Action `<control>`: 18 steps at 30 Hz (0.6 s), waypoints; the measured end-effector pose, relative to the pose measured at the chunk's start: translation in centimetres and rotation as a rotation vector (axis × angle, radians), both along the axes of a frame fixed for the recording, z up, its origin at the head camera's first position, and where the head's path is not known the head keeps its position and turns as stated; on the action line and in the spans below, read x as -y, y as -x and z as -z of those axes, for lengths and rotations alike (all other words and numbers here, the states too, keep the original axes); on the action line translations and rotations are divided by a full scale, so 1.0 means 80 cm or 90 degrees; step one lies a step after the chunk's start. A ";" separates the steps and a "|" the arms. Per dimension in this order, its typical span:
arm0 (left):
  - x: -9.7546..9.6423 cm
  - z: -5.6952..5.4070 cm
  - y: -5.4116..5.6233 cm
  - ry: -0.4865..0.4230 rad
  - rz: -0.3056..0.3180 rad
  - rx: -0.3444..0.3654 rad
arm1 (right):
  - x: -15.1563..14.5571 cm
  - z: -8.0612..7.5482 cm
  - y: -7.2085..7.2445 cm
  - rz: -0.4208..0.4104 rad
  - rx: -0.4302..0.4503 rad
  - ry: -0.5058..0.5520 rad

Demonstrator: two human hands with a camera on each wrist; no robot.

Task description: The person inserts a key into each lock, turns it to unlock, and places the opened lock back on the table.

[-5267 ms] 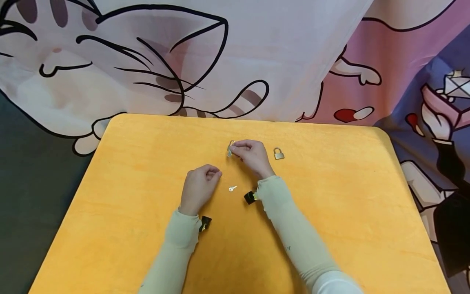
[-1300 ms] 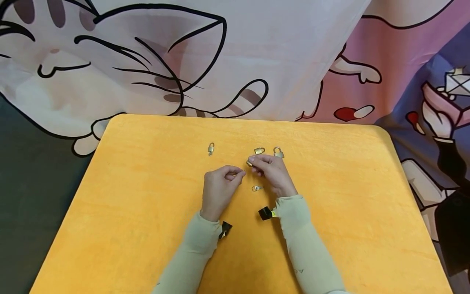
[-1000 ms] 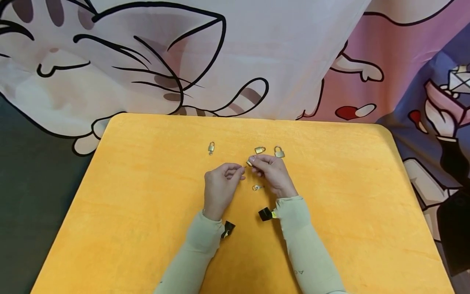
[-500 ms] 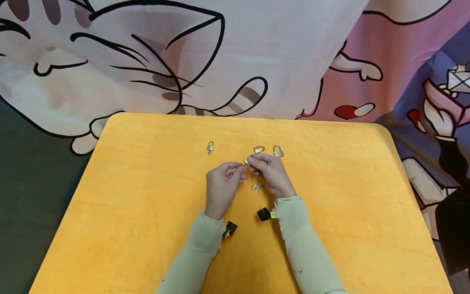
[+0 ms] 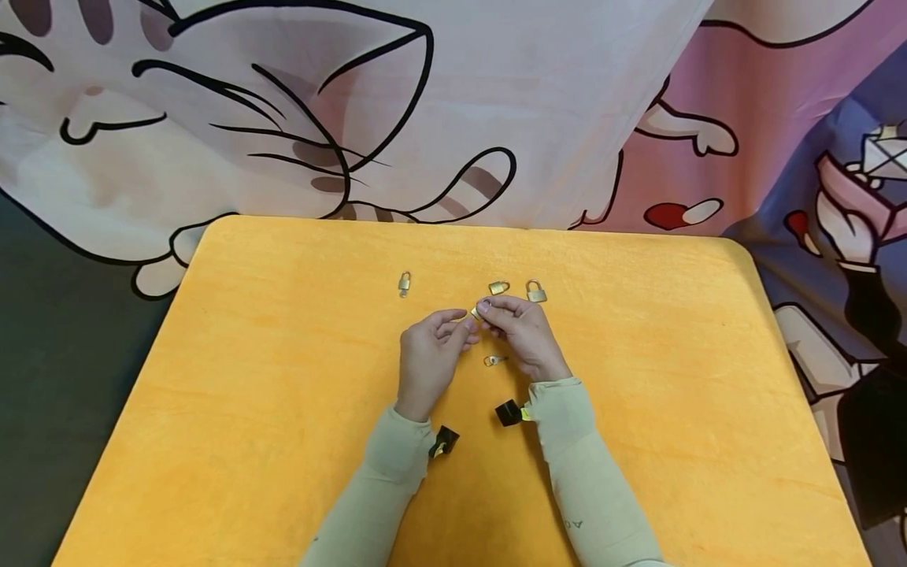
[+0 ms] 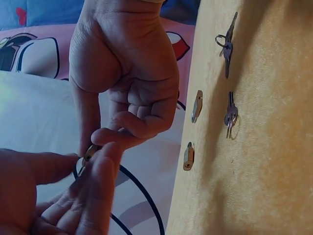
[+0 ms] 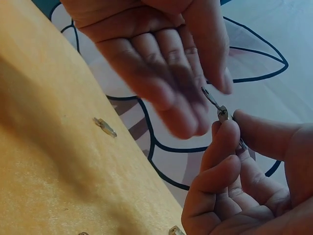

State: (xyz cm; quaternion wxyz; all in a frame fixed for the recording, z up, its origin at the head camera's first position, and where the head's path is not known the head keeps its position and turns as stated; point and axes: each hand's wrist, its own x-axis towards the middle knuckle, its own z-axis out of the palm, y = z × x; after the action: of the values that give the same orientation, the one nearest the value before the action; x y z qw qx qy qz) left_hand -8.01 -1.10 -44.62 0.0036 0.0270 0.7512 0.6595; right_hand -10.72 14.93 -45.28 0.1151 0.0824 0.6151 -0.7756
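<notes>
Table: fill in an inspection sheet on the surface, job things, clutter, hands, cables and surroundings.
Surface: yellow table, rounded far corners
Padlocks: left padlock, middle padlock, right padlock lying down; held padlock with key in it
Spare keys: upper set, lower set in left wrist view, both on the table
Clutter: nothing seen
Left hand: fingers apart beside the key
Right hand: pinches held padlock
Cables: nothing seen
Surroundings: cartoon backdrop

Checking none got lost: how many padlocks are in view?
4: the held padlock in the right hand, and on the table, toward its far edge, the left padlock, middle padlock and right padlock. More could be hidden beneath the right hand.
</notes>
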 end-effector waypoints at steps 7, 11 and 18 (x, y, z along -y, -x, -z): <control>0.003 0.003 0.000 0.052 0.044 0.023 | -0.002 0.001 0.002 0.008 0.000 0.002; 0.004 0.006 0.000 0.095 0.072 0.027 | -0.002 0.001 0.001 0.002 -0.002 0.006; 0.004 0.007 0.001 0.098 0.094 0.050 | -0.002 0.000 0.001 -0.013 -0.007 -0.013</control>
State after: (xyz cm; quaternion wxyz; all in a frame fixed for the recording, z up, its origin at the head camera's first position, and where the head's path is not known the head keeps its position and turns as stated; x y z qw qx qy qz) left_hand -8.07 -1.44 -45.15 0.0840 0.0562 0.7948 0.5984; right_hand -10.76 15.05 -45.24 0.1185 0.0728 0.6247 -0.7684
